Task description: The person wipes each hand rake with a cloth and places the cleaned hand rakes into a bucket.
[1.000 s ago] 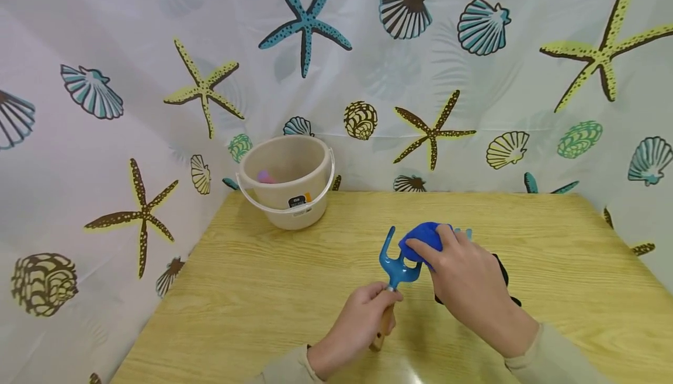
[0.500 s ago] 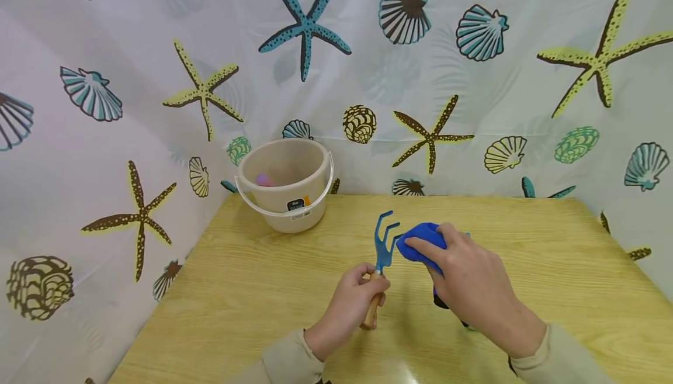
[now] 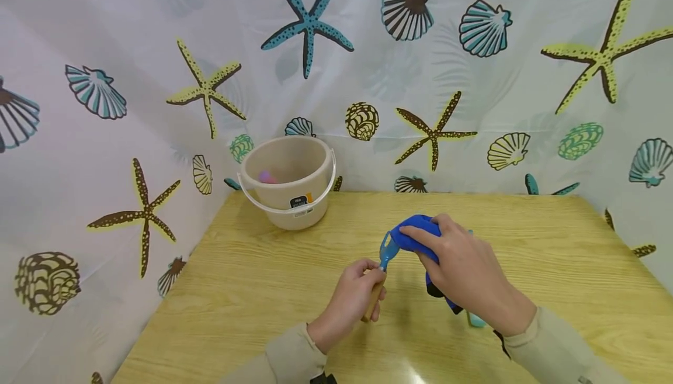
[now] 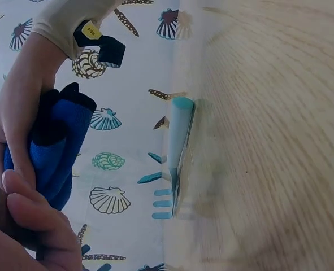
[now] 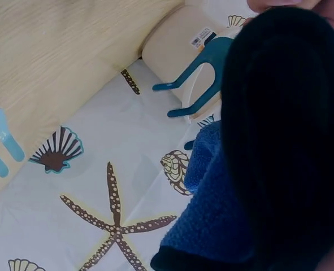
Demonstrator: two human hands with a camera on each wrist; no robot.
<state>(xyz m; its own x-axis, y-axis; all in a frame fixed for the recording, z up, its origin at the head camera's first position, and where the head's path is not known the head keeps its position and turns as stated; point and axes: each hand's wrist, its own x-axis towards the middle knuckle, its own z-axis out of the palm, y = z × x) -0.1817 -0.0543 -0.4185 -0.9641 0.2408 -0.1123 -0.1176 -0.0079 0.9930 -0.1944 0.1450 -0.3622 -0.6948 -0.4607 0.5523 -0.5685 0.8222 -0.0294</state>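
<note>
My left hand (image 3: 349,296) grips the wooden handle (image 3: 374,299) of a small garden hand cultivator with a blue metal head (image 3: 388,252). My right hand (image 3: 470,267) pinches a bunched blue cloth (image 3: 417,233) against the tines, covering part of them. Two bent tines (image 5: 198,104) stick out past the cloth in the right wrist view. The cloth's dark-edged end hangs below my right palm. Behind that hand lies a light-blue hand rake (image 4: 181,132) on the table, its handle end peeking out below the hand in the head view.
A beige bucket (image 3: 284,200) with a white bail handle stands at the table's back left, a pink and purple thing (image 3: 266,177) inside. The wood-grain table (image 3: 252,290) ends at a white curtain (image 3: 363,68) printed with shells and starfish.
The cultivator has turned in my left hand, its tines swinging from face-on to sideways and towards the cloth. My right hand has brought the cloth slightly left, over the tines.
</note>
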